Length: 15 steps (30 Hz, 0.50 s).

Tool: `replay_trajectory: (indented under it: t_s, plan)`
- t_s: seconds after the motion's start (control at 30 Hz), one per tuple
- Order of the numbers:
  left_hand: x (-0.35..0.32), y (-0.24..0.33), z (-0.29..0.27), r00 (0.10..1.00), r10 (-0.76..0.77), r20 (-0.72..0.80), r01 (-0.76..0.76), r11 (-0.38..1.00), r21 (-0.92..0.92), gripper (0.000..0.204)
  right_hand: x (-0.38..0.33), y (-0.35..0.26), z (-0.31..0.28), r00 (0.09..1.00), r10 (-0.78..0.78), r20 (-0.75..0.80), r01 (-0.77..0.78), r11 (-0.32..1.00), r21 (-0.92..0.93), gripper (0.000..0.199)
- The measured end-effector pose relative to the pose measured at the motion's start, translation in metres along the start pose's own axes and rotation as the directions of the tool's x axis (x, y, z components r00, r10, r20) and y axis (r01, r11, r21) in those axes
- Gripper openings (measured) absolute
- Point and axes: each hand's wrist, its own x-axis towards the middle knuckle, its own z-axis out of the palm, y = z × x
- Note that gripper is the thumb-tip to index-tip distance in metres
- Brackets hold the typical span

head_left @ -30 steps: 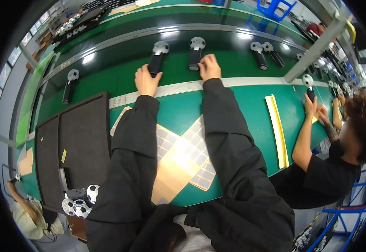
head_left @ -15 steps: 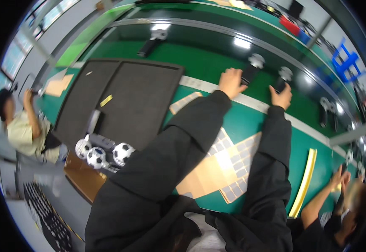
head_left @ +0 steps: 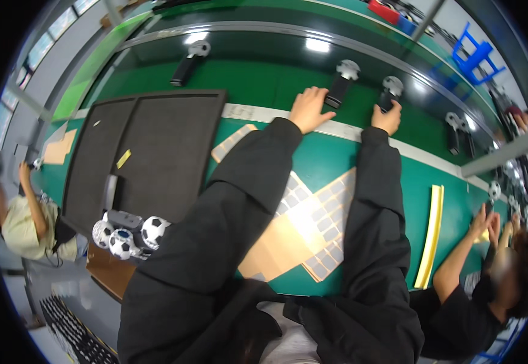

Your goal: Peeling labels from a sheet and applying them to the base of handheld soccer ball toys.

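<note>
Both of my black-sleeved arms reach out over a green conveyor table [head_left: 258, 79]. My left hand [head_left: 310, 108] lies on the white strip at the belt's edge with its fingers spread, fingertips just beside a black handle tool with a round grey head [head_left: 343, 82]. My right hand [head_left: 387, 117] is curled around the lower end of a second tool of the same kind [head_left: 391, 90].
Black foam trays [head_left: 155, 139] lie to my left, with black-and-white ball-shaped parts [head_left: 121, 235] at their near corner. Sheets of square labels [head_left: 315, 221] sit under my arms. A yellow strip [head_left: 431, 236] lies at right. One co-worker [head_left: 506, 273] works at right, another person [head_left: 18, 218] at left. More handle tools [head_left: 188, 60] rest on the belt.
The view has swung to the left, bringing the black trays and ball-shaped parts further in. My hands stay at the same two tools on the belt.
</note>
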Motion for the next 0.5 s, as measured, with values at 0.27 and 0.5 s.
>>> replay_trajectory:
  t_s: [0.27,0.5]
  plan:
    - [0.004,0.004,0.006,0.994,0.045,-0.100,-0.058,0.990,-0.129,0.056,0.003,-0.020,-0.067,0.966,0.257,0.036,-0.250,0.887,0.388,0.033]
    - [-0.003,0.003,0.005,0.998,0.058,-0.025,-0.061,0.986,-0.158,0.054,-0.049,0.013,-0.168,0.989,-0.109,0.104,0.056,0.905,0.421,0.028]
